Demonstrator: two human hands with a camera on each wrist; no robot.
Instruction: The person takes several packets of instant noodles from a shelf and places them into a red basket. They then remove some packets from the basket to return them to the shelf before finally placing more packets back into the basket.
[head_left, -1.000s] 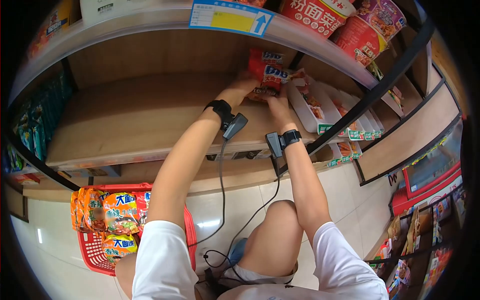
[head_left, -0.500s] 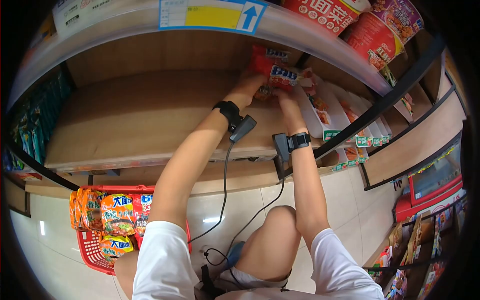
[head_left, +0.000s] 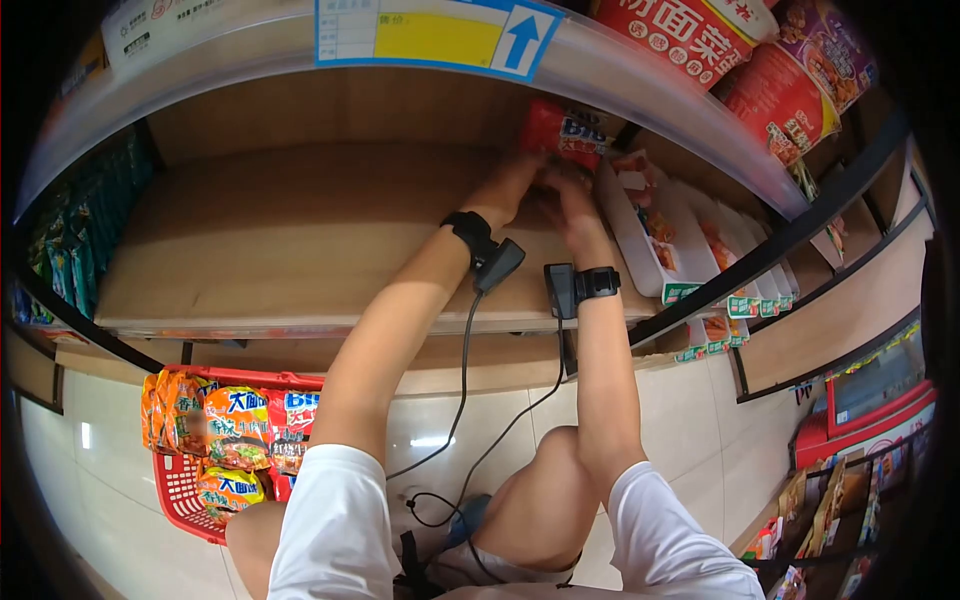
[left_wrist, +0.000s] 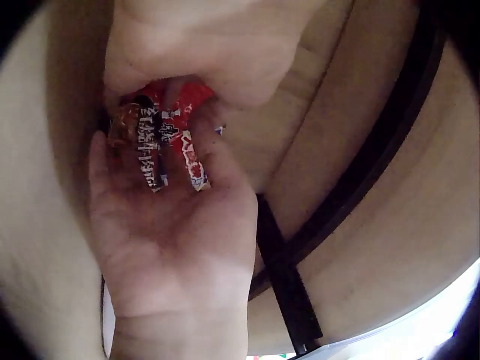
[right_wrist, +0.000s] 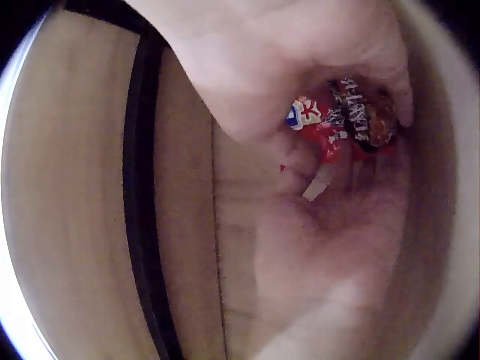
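At the back of the wooden shelf (head_left: 300,230), my left hand (head_left: 520,188) and right hand (head_left: 573,205) meet at a red packet of instant noodles (head_left: 556,122) marked BIG. Its upper part stands out beyond my fingers in the head view. Both wrist views show the packet (left_wrist: 150,139) between my two palms, with fingers curled about its sides and bent over its front. White lettering and a brown food picture show between the hands; its edges are hidden by them.
White trays (head_left: 640,235) of small packs stand right of my hands. Teal packets (head_left: 75,235) fill the shelf's left end. Above is a shelf edge with a price label (head_left: 435,38) and noodle tubs (head_left: 690,35). A red basket (head_left: 182,495) with orange noodle packs (head_left: 238,425) sits on the floor.
My hands have drawn closer together at the red packet and shifted slightly right in the head view. The packet's lower part is now hidden by them. The basket stays put.
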